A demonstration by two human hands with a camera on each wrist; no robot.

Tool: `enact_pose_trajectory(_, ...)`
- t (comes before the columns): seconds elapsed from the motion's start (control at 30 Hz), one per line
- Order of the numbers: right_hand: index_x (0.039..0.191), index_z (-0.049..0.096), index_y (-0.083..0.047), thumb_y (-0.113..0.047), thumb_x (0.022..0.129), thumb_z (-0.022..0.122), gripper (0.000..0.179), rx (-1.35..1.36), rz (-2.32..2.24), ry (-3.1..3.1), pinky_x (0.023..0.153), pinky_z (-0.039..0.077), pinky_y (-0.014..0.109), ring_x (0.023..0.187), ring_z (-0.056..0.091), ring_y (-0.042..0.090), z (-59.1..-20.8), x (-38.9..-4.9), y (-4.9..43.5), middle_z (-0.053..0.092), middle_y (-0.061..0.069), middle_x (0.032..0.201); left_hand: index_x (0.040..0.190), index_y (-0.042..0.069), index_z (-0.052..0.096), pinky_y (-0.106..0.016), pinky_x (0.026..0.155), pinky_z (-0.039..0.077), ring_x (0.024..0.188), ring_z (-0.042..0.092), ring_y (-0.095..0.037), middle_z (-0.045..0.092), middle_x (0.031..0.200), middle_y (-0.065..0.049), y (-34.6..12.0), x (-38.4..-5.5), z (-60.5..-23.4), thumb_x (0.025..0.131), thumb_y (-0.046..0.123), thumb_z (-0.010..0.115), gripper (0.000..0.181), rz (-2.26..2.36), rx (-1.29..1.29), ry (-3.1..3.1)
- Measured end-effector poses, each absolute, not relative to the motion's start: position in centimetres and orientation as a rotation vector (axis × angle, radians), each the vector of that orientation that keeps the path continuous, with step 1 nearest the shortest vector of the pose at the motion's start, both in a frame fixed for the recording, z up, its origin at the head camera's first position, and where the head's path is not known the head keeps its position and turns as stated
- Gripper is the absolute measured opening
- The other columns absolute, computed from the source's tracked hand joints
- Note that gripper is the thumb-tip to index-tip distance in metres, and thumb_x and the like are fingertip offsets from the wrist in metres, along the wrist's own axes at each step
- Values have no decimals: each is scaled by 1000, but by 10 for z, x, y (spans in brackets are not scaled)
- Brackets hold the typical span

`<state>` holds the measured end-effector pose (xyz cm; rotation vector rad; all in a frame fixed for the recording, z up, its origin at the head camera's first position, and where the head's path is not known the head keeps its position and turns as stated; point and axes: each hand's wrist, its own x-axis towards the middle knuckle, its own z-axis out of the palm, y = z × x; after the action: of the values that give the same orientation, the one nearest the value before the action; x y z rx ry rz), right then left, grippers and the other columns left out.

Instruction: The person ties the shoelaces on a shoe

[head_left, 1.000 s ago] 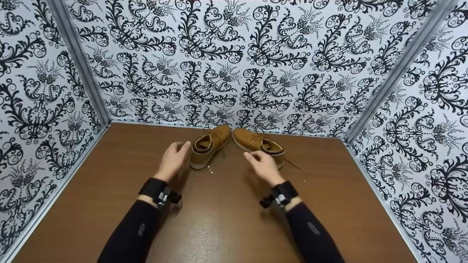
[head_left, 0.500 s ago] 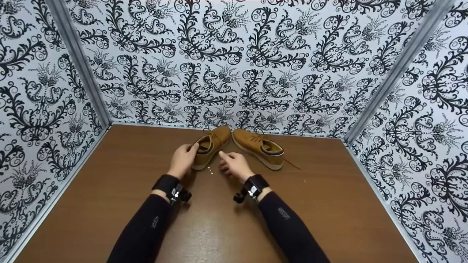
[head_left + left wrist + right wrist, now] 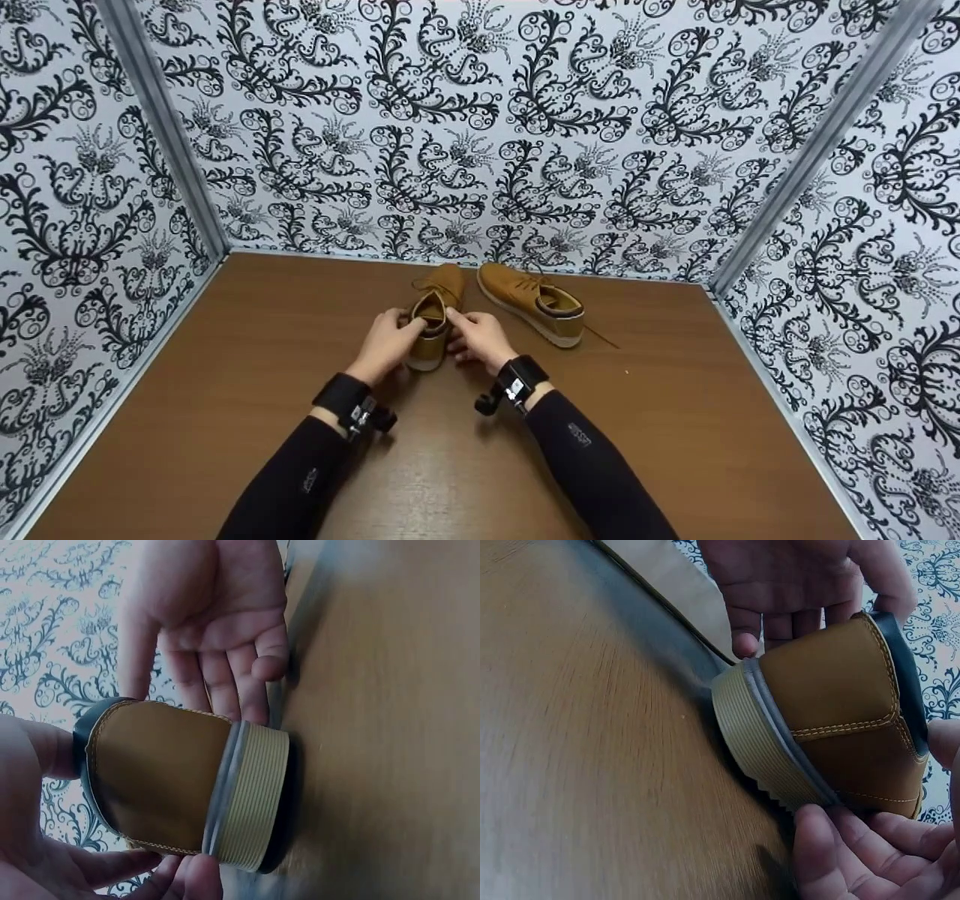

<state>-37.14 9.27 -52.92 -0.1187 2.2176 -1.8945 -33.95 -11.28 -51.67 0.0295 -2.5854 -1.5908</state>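
Left hand (image 3: 386, 343) and right hand (image 3: 484, 341) clamp the left shoe (image 3: 428, 351) between them (for balance, probably), the right shoe (image 3: 525, 298) apart.

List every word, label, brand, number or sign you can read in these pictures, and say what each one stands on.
No text can be read for certain.
Left sleeve: pale mark, too small and blurred to read.
Right sleeve: similar pale mark, also unreadable.
Held shoe: no lettering visible on its heel.
Other shoe: no lettering visible.
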Motion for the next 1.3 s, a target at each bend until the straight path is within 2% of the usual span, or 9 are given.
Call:
enact_pose_trajectory(0.17,115,78,-3,-54,106,72,52,-100,-1904,2184,59,65,34,75,75,23,-527,-369,96,76,12,97,142,-7,63,-53,109,56,126,68,-42,69,141,-29,-114,-337,-518,106,45,66,63,-1639,75,-2601)
enact_pose_trajectory(0.27,114,78,-3,-55,103,75,53,-91,-1908,2176,59,65,33,76,75,23,-527,-369,96,76,11,98,141,-8,64,-53,107,57,124,68,-42,69,142,-30,-115,-339,-520,108,50,63,67,-1663,102,-2599)
enact_pose_trajectory(0.47,111,78,-3,-51,103,77,49,-95,-1921,2163,58,64,32,72,72,21,-525,-369,97,73,7,94,133,-8,70,-52,100,59,116,70,-40,72,134,-29,-113,-339,-521,108,47,64,61,-1657,102,-2602)
enact_pose_trajectory(0.7,109,79,-3,-44,104,77,41,-111,-1906,2186,55,62,28,66,69,17,-525,-362,101,72,3,86,135,-6,67,-50,99,59,116,69,-39,71,136,-27,-110,-329,-520,108,47,65,60,-1650,122,-2645)
enact_pose_trajectory(0.93,102,79,-4,-44,104,77,41,-196,-1845,2230,54,61,28,65,70,19,-524,-346,109,75,5,85,124,-2,69,-36,75,56,89,69,-29,72,117,-21,-108,-311,-520,108,45,66,49,-1641,87,-2665)
enact_pose_trajectory(1.07,106,80,-3,-45,104,76,42,-234,-1821,2262,52,61,28,62,70,18,-527,-338,115,78,5,84,122,1,70,-33,72,55,88,68,-27,71,112,-17,-107,-301,-519,109,46,66,47,-1670,75,-2671)
enact_pose_trajectory(1.17,103,80,-3,-44,104,76,41,-239,-1816,2260,52,61,29,58,68,18,-528,-332,120,78,7,83,121,2,70,-32,72,55,90,69,-26,70,108,-15,-105,-295,-519,109,46,66,46,-1693,58,-2669)
enact_pose_trajectory(1.3,103,79,-3,-44,103,78,41,-245,-1813,2232,53,61,30,59,68,19,-529,-324,127,79,9,86,117,3,69,-36,65,61,78,72,-27,70,99,-15,-104,-288,-519,109,46,68,43,-1801,43,-2649)
